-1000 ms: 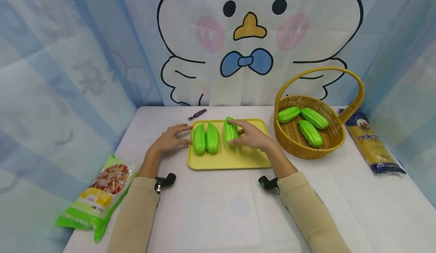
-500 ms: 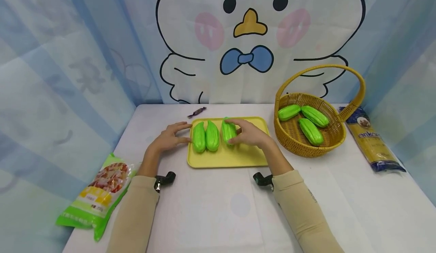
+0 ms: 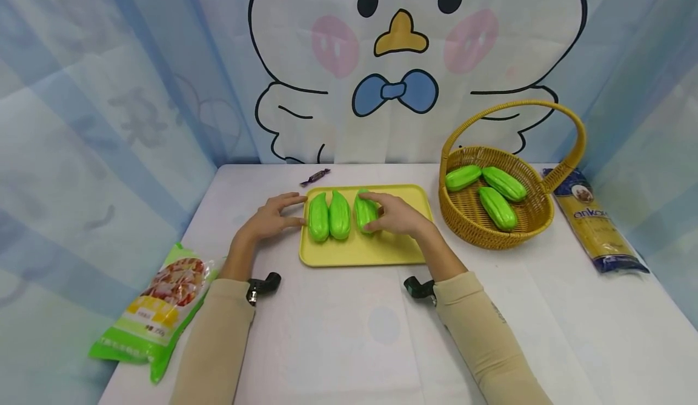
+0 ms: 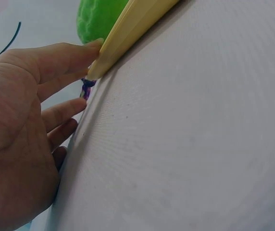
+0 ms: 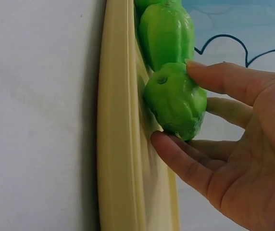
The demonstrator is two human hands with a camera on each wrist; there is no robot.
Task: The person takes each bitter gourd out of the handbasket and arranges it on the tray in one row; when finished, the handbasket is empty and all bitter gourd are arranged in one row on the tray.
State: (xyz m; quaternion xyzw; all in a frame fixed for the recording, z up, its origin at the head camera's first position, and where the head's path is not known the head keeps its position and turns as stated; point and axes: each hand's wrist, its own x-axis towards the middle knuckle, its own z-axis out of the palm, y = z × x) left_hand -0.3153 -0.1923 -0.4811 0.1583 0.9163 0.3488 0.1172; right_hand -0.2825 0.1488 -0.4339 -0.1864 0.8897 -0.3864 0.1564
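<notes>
A yellow tray point(image 3: 392, 250) carries three glossy green ribbed gourds, their exact kind unclear. Two of them, the left gourd point(image 3: 319, 218) and the middle gourd point(image 3: 339, 216), lie side by side. My right hand point(image 3: 400, 214) grips the third gourd point(image 3: 365, 212) between thumb and fingers, slightly apart from that pair in the head view. The right wrist view has this held gourd point(image 5: 176, 98) end-on, low over the tray's surface. At the tray's left edge, my left hand point(image 3: 271, 217) rests with fairly straight fingers; its thumb point(image 4: 75, 57) touches the rim.
A wicker basket point(image 3: 455, 226) with a tall handle holds three more green gourds at the right. Beside it lies a pasta packet point(image 3: 597, 229). A wrapped candy point(image 3: 315, 177) sits behind the tray, and a green food bag point(image 3: 158, 311) lies at the left.
My right hand has shifted slightly left with the gourd, closer to the other two. My left hand stays at the tray's edge. The head view has tilted a little.
</notes>
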